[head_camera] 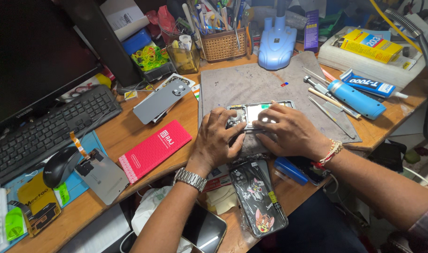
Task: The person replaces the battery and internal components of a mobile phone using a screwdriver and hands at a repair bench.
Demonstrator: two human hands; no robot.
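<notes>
We find the opened grey smartphone with exposed internals (257, 114) lying on the grey work mat (251, 84), long axis left-right; left hand (217, 136) and right hand (289, 132) press on its ends, neither grip closed around it.

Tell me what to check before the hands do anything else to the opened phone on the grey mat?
1. Both hands on the opened phone with bare insides: ok, left hand and right hand press on it.
2. Phone lies on the grey work mat: ok.
3. Thin metal tools lie apart from the right hand: ok.
4. Grey phone back cover set aside, off the mat: ok.
5. Small screws all safe: cannot tell.
</notes>
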